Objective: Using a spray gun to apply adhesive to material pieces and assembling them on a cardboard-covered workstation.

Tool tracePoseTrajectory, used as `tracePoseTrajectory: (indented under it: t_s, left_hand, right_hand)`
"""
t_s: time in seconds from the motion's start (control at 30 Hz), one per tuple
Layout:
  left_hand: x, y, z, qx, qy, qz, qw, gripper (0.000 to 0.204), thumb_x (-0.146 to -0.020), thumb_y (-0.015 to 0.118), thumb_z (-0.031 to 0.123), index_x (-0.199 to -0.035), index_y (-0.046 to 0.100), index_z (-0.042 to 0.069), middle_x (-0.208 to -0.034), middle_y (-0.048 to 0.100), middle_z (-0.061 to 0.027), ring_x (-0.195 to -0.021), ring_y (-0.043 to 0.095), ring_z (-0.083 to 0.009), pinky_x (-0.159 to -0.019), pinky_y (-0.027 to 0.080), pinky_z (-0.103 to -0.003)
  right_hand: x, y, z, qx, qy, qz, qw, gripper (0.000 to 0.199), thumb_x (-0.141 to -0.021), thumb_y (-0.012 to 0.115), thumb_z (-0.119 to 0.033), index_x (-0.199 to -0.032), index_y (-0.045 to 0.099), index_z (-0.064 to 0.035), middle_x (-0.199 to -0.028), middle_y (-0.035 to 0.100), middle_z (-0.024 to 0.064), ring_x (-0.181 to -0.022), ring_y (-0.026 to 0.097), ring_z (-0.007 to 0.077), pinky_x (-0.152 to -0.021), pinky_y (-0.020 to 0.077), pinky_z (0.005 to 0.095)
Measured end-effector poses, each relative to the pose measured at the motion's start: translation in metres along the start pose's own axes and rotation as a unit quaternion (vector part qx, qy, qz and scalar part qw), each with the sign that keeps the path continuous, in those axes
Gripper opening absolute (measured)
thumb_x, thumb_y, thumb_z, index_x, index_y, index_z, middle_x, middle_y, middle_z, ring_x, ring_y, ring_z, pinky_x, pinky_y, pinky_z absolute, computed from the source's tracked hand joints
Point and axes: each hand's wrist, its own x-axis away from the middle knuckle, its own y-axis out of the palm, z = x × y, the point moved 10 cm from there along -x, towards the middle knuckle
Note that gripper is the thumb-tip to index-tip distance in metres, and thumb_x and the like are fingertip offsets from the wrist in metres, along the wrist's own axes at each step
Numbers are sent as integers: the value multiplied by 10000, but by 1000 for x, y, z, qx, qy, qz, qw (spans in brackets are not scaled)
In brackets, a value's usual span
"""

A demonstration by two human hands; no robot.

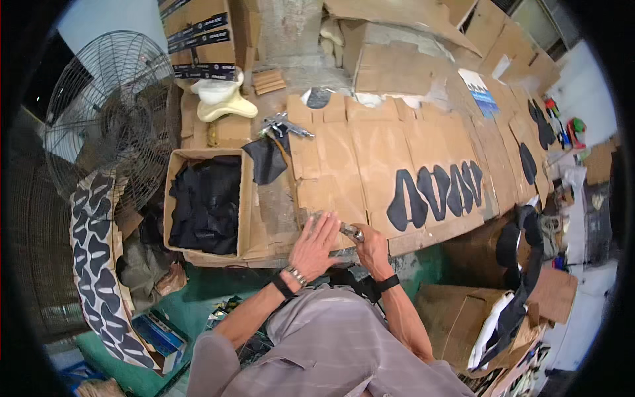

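At the near edge of the cardboard-covered table [331, 178], my left hand [315, 243] lies with its fingers stretched out and close together, palm down. Just right of it, my right hand [374, 250] is closed around a short, shiny metal tool [350, 230]. The tool points toward my left fingertips; its exact kind is partly hidden by the grip. To the right of my hands, several black cut-out pieces [405, 202] with pointed lobes lie in a row on the cardboard. A silver spray gun [288, 126] rests farther back, beside a black sheet piece [268, 162].
An open carton [246, 205] full of black pieces stands left of my hands. Behind it are a cream foam saddle shape [228, 109] and a taped box [200, 40]. A large wire-caged fan [109, 119] and a board of black pieces [99, 264] stand at left. Cardboard boxes [456, 317] crowd the lower right.
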Motion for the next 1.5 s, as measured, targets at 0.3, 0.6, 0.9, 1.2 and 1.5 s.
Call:
tracePoseTrajectory:
  t_s: [0.3, 0.6, 0.9, 1.2, 1.5]
  left_hand:
    - [58, -64, -117, -169, -289, 85, 938, 761, -834, 820, 312, -1469, 536, 4, -1487, 564, -195, -1482, 421, -374, -1245, 289, -561]
    - [88, -52, -141, 57, -287, 163, 942, 571, -915, 714, 126, -1449, 548, 9, -1340, 638, -239, -1238, 606, -446, -1069, 501, -501]
    - [-49, 14, -248, 38, -257, 201, 945, 607, -915, 744, 142, -1470, 519, 45, -1494, 517, -224, -1323, 536, -442, -1071, 494, -510]
    - [-103, 61, -360, -107, -315, 135, 933, 170, -893, 701, 91, -1051, 657, 48, -1066, 667, -200, -1001, 688, -402, -824, 581, -509]
    - [-25, 9, -258, -28, -292, 132, 947, 167, -858, 669, -26, -1013, 613, 2, -964, 645, -244, -911, 632, -478, -765, 506, -558]
  right_hand:
    - [8, 3, -40, 66, -54, 19, 996, 240, -871, 692, -73, -1104, 750, -68, -959, 748, 198, -850, 726, 416, -719, 560, 477]
    - [4, 5, -102, 103, -138, -5, 985, 337, -746, 744, -15, -1081, 734, -52, -913, 727, 176, -766, 710, 394, -674, 554, 464]
    - [24, -47, -78, 64, -60, 64, 994, 212, -824, 786, -55, -1029, 737, -29, -850, 710, 197, -743, 686, 415, -656, 519, 459]
    - [16, -50, -11, 44, 33, 70, 996, 242, -856, 787, -133, -1068, 746, -24, -815, 688, 209, -720, 669, 403, -649, 494, 451]
    - [-19, -46, 31, 40, 105, 41, 993, 214, -906, 765, -140, -1053, 727, 11, -692, 613, 179, -599, 578, 293, -598, 454, 406]
